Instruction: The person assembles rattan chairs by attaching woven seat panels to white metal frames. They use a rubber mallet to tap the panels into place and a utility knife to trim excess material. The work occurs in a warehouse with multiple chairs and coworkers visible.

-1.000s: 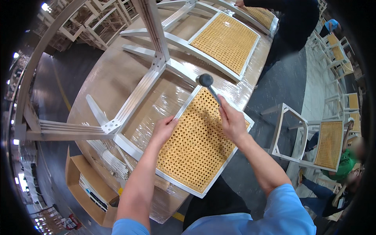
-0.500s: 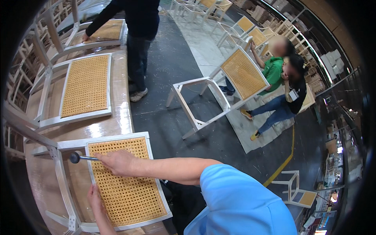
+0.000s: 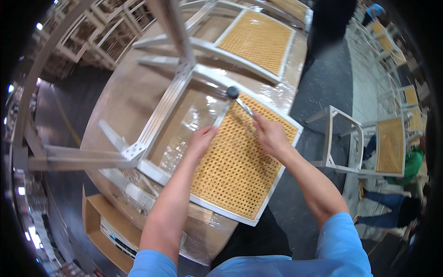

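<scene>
A white-framed chair (image 3: 162,117) lies on its back on the plastic-wrapped table, its woven cane backrest (image 3: 242,152) facing up in front of me. My right hand (image 3: 272,136) grips a mallet (image 3: 244,107) with a round black head and a metal shaft. That head is over the far corner of the cane, by the white frame bar. At the bar along the cane's left edge, my left hand (image 3: 201,142) is closed on the frame, its fingertips partly hidden. The lower end of the mallet's handle is covered by my right hand.
Another cane-backed chair (image 3: 258,39) lies farther along the table (image 3: 117,97). An open cardboard box (image 3: 99,219) stands below the near left edge. One chair (image 3: 390,145) stands on the floor at right, beside two people. A dark-clothed person (image 3: 330,27) stands beyond the table.
My view has swung left, so the chair appears farther right and turned. The mallet head has moved to the far corner of the cane. My left hand remains at the frame bar.
</scene>
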`<state>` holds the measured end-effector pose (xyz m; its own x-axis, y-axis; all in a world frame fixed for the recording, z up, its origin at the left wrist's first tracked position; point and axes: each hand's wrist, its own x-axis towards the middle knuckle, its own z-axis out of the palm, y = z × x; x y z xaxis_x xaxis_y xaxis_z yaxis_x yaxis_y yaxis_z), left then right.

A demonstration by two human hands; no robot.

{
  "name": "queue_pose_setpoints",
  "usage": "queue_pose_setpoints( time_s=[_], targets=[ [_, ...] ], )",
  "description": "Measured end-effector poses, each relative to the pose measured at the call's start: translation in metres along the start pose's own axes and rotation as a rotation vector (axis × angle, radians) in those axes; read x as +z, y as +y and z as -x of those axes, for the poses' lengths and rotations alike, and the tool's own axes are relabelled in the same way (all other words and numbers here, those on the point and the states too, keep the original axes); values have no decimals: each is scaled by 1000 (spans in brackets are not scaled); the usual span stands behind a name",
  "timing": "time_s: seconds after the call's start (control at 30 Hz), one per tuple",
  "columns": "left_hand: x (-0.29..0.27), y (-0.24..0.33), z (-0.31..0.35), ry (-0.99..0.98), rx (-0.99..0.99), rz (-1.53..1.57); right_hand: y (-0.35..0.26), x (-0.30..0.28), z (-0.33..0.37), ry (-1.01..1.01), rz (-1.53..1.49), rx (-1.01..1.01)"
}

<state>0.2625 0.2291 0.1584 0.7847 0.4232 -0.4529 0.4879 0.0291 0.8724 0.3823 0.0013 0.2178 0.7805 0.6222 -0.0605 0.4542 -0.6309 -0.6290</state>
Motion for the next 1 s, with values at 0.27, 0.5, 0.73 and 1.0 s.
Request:
queue_pose_setpoints(
  time_s=[0.27, 0.5, 0.73, 1.0],
  targets=[
    [16, 20, 18, 49, -103, -226, -3, 7, 20, 38, 35, -20],
    [18, 28, 16, 18, -117, -273, 3, 18, 34, 153, -9, -154],
    [2, 11, 19, 53, 21, -212, -25, 34, 40, 246, -176, -274],
    [-8, -2, 20, 5, 127, -79, -33, 35, 54, 181, -144, -245]
  ],
)
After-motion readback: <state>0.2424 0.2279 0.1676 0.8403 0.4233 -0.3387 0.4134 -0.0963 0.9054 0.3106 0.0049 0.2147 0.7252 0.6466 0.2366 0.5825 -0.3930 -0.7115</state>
